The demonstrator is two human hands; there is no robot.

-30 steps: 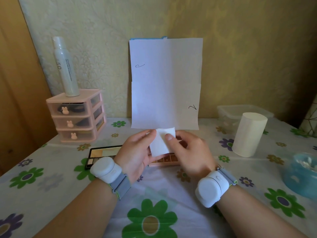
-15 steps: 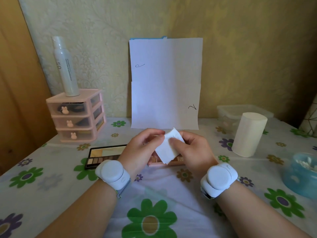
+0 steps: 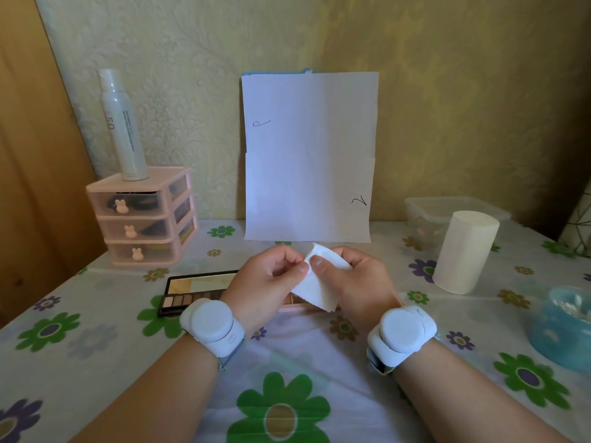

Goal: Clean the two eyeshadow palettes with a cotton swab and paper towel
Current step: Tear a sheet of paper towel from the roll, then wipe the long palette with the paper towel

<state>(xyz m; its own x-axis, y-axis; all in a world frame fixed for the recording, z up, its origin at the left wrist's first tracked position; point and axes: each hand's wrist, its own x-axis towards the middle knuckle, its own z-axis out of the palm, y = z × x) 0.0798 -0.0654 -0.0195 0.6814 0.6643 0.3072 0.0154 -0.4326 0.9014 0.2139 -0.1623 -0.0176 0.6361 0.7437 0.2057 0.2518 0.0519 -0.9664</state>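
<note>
Both hands hold a small white piece of paper towel (image 3: 315, 287) above the middle of the table. My left hand (image 3: 265, 282) pinches its left edge and my right hand (image 3: 355, 281) pinches its upper part with thumb on top. An open black eyeshadow palette (image 3: 195, 290) with brown shades and a mirror lies on the table behind my left hand. A pink palette (image 3: 295, 304) lies under the hands, mostly hidden. A blue tub of cotton swabs (image 3: 563, 327) sits at the right edge.
A white paper towel roll (image 3: 463, 251) stands at the right, with a clear lidded box (image 3: 438, 212) behind it. A pink three-drawer organiser (image 3: 144, 219) at the back left carries a white spray bottle (image 3: 123, 126). A white sheet (image 3: 308, 158) leans against the wall.
The paper towel piece has been turned and folded between my fingers, from flat and upright to tilted and creased. Both hands have drawn closer together and my right wrist has rotated.
</note>
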